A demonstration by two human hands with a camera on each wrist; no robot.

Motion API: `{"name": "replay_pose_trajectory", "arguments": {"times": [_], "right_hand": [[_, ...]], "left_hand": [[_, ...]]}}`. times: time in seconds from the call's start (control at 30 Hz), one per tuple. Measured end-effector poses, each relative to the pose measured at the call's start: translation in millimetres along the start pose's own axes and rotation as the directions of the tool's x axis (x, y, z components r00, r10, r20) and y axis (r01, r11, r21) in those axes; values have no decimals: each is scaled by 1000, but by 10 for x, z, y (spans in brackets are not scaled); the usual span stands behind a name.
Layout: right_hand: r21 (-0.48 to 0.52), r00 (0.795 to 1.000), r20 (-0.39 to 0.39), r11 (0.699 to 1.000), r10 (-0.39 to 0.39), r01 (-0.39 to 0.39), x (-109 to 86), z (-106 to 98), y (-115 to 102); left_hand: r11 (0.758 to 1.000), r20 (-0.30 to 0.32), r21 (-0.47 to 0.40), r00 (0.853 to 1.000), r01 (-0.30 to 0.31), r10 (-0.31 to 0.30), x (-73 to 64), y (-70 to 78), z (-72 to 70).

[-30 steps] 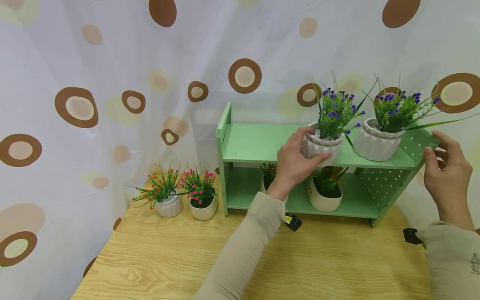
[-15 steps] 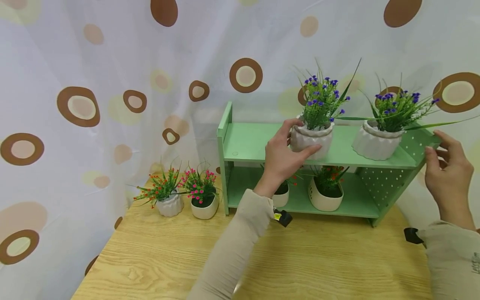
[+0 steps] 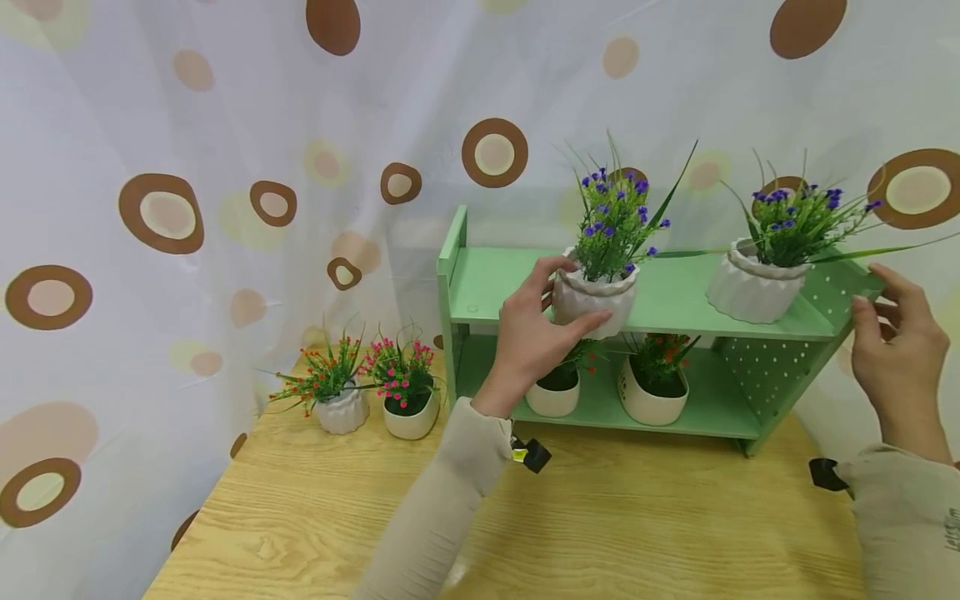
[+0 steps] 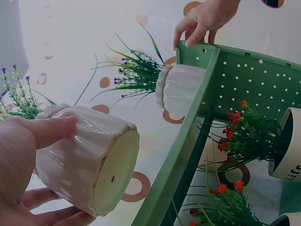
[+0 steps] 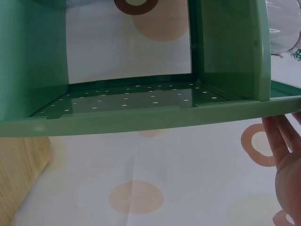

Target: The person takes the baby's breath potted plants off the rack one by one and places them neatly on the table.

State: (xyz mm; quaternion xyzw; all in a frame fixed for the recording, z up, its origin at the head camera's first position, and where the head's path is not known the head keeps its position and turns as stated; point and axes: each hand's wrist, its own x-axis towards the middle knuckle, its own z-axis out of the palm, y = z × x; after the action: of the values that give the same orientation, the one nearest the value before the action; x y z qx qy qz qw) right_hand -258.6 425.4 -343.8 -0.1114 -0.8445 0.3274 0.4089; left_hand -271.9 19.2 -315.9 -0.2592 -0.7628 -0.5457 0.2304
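In the head view my left hand (image 3: 528, 333) grips a white ribbed flowerpot (image 3: 596, 304) with purple flowers, thumb in front and fingers round its left side. The left wrist view shows the bare underside of this flowerpot (image 4: 117, 172), raised off the green shelf (image 3: 487, 287). My right hand (image 3: 903, 358) grips the top corner of the shelf's right side panel between thumb and fingers. A second white ribbed pot (image 3: 757, 287) with purple flowers stands at the right end of the top board.
Two cream pots, one at left (image 3: 555, 396) and one at right (image 3: 652, 396), stand on the lower board with red flowers. Left of the shelf, a ribbed pot (image 3: 341, 411) with orange-red flowers and a cream pot (image 3: 411, 417) with pink flowers stand on the wooden table (image 3: 300, 517).
My left hand has carried the purple-flowered pot leftward along the front of the top board, away from the second one. The right hand has stayed at the shelf's corner.
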Motion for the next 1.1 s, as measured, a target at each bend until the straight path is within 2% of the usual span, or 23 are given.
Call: {"name": "replay_pose_trajectory", "arguments": {"times": [0.4, 0.7, 1.1], "right_hand": [[-3, 1000, -8, 1000, -19, 18, -15, 3, 49], [7, 1000, -9, 1000, 8, -8, -26, -11, -3], [34, 1000, -17, 999, -12, 13, 5, 32, 37]], "left_hand": [[998, 1, -35, 999, 54, -54, -403, -43, -274], [997, -46, -67, 999, 22, -25, -704, -173, -558], [998, -102, 17, 993, 57, -55, -1000, -417, -930]]}}
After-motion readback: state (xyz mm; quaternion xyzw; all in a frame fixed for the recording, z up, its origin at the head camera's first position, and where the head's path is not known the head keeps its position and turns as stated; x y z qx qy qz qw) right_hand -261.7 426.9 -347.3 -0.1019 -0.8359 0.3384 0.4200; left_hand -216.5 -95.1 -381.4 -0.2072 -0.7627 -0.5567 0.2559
